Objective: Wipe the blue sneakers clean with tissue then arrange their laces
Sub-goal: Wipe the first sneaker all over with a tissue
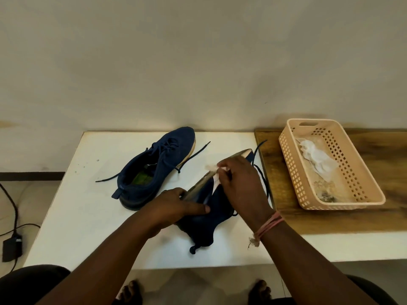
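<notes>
Two blue sneakers are on the white table [77, 216]. One sneaker [154, 166] stands upright at the back, its laces loose and spread on the table. The nearer sneaker [207, 225] lies tilted on its side with the sole edge turned up. My left hand [176, 205] grips its heel end, thumb across the upper. My right hand [240, 183] pinches a white tissue [214, 175] against the sole edge near the middle of the shoe. This sneaker's laces [263, 179] trail off to the right, partly hidden by my right hand.
A peach plastic basket [290, 166] holding crumpled white tissues [317, 159] sits on the wooden surface [282, 194] to the right. A wall stands behind the table. A black cable and adapter [12, 247] lie on the floor at left. My bare feet show below the table's front edge.
</notes>
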